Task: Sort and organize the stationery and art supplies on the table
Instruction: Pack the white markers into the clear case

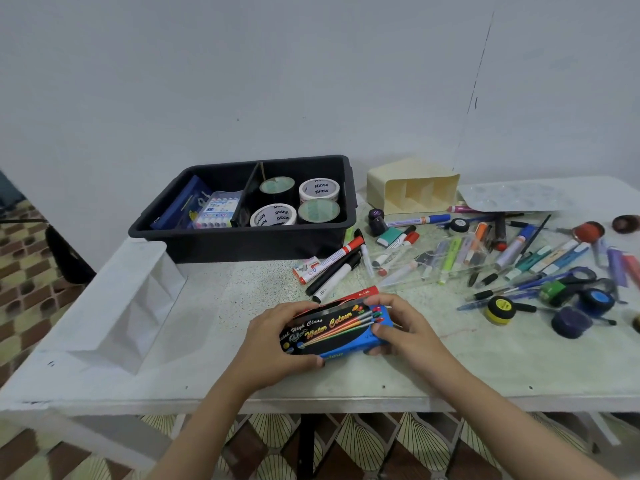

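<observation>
Both your hands, left hand and right hand, clasp the paint box by its ends, probably to carry it to the far-left bin.

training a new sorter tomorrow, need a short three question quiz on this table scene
1. True or false: the left hand and the right hand both grip the blue and black cardboard water colour box.
2. How many round tape rolls lie in the right compartment of the black plastic bin? A two, B four, C seven.
3. Fill in: the cream plastic organizer with dividers stands to the ___ of the black bin.
Key: 1 true; 2 B; 3 right.
</observation>
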Action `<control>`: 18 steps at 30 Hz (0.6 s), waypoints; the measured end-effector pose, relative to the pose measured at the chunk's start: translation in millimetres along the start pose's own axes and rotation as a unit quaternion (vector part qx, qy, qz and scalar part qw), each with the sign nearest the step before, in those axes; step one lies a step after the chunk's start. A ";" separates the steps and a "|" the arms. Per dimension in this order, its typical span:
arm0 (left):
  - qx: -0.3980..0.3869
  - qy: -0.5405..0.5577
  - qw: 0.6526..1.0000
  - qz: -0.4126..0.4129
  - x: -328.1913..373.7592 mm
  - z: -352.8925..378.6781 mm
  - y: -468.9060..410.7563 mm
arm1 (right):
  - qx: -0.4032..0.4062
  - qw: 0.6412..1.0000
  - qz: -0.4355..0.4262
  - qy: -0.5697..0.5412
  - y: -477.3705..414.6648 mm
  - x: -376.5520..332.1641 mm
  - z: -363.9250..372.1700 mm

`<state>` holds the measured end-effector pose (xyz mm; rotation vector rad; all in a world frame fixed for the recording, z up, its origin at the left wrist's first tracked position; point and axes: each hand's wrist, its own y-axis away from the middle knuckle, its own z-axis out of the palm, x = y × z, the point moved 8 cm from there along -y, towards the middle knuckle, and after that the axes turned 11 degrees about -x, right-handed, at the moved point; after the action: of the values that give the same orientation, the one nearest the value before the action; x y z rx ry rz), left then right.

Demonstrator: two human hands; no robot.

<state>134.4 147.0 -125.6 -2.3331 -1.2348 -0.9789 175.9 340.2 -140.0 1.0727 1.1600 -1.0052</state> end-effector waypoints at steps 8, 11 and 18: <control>-0.093 0.156 0.982 -0.057 13.7 3.2 -13.5 | -0.023 0.997 0.008 -0.075 -6.6 -8.0 -24.3; -0.112 0.193 0.971 -0.087 17.4 6.2 -17.7 | -0.043 0.994 0.008 -0.096 -10.3 -9.0 -30.7; -0.056 0.338 0.928 -0.147 12.0 10.1 -14.6 | -0.047 0.988 -0.040 -0.139 -26.5 -17.9 -37.1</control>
<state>131.3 168.2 -124.9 -1.6442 -1.2517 -1.7969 140.7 372.1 -128.2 0.7880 1.0164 -1.1129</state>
